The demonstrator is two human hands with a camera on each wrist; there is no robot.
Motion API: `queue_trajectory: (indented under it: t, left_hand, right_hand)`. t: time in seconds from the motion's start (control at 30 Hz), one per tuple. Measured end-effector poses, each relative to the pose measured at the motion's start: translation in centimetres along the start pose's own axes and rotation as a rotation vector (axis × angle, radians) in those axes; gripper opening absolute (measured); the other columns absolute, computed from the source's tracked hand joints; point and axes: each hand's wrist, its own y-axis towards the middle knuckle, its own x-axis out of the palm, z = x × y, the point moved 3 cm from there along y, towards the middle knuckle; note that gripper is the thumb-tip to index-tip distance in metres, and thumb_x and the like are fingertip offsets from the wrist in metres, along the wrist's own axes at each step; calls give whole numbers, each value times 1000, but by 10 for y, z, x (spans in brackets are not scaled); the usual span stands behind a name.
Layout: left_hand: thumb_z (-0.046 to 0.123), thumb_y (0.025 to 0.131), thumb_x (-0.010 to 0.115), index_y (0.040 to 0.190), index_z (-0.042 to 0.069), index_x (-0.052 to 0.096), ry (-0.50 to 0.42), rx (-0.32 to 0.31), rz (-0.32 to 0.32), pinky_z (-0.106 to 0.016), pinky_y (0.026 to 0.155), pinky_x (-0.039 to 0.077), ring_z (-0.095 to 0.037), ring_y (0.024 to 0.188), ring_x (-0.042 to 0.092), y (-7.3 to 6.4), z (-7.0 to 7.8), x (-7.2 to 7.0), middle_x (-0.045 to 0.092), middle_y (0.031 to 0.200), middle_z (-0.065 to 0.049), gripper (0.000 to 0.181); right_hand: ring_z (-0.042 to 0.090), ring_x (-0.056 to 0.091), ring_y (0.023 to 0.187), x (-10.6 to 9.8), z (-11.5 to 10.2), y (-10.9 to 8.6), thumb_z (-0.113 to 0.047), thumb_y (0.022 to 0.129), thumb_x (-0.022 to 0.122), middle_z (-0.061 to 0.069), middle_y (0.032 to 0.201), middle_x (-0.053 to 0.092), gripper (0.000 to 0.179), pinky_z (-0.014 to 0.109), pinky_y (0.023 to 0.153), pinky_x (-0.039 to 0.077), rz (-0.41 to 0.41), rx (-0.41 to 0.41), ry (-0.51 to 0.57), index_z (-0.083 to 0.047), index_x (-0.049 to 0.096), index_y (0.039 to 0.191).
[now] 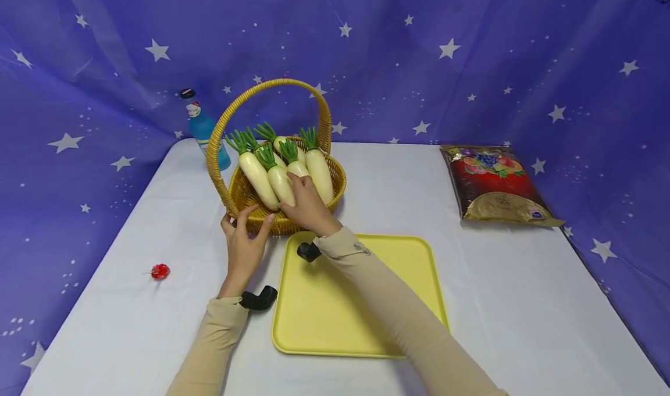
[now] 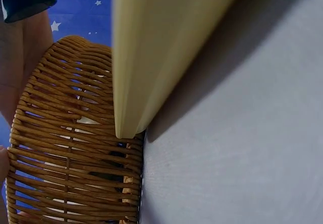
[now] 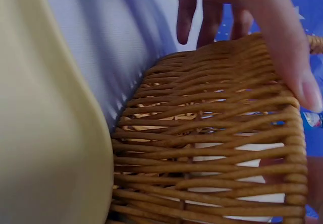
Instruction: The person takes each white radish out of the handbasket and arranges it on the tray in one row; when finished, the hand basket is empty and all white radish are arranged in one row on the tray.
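A wicker basket (image 1: 282, 227) with a tall arched handle holds several white radishes (image 1: 256, 178) with green stems. My right hand (image 1: 310, 205) reaches over the front rim and grips one white radish (image 1: 280, 181) near the middle, thumb and forefinger on either side of it. At the basket's front left, my left hand (image 1: 244, 248) holds the rim. Its thumb (image 3: 310, 90) lies at the rim in the right wrist view, with the other fingers against the outside of the weave. Through the gaps in the wicker, pale radishes partly show.
A yellow tray (image 1: 361, 303) lies in front of the basket, under my right forearm. Behind the basket's left side stands a blue bottle (image 1: 201, 125). A red lollipop (image 1: 160, 271) lies at the left, and a red and gold bag (image 1: 497, 184) at the back right.
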Motion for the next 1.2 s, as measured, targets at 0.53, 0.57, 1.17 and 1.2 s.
queue_trajectory:
  t: [0.53,0.57,1.17,1.2]
  left_hand:
    - [49,83,58,127,22,48,22,-2,13,-55,90,36,-41,120,36,-3,0,0,10,142,-25,52]
    - [50,83,58,127,22,48,28,1,14,-55,90,36,-41,120,37,-3,0,0,11,142,-25,52]
    - [53,84,55,128,25,46,77,-15,-1,-57,88,36,-43,118,38,-3,-2,0,13,142,-25,53]
    - [53,84,55,128,25,45,78,-15,-1,-57,87,36,-43,117,39,-3,-1,0,13,142,-25,53]
  right_hand:
    - [26,39,114,5,-7,6,-30,75,74,17,129,32,95,35,86,43,1,67,-110,-10,12,146]
    - [26,39,112,5,-7,7,-30,75,74,16,128,32,96,35,85,43,8,72,-117,-10,12,146]
    - [24,44,109,11,-14,17,-39,77,70,14,128,40,98,26,75,47,46,125,-487,-5,8,145]
    - [24,44,108,11,-14,18,-40,78,69,14,128,41,96,26,75,47,53,124,-499,-5,9,145]
